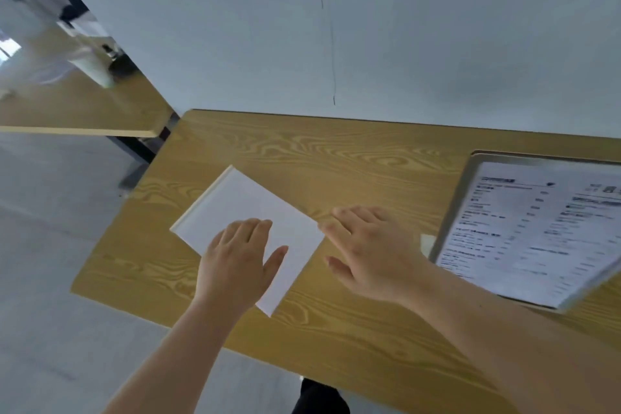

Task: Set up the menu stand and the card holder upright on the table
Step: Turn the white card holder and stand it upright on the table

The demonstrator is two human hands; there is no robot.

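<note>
a white card holder lies flat left of the menu stand on the wooden table; left hand rests spread on it, right hand open, holding nothing, at its corner. it looks light, stiff and slick, best gripped by the edges.

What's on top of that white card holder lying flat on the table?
The left hand lies open on the white card holder; the right hand meets its right corner. The part under the palm is hidden.
</note>
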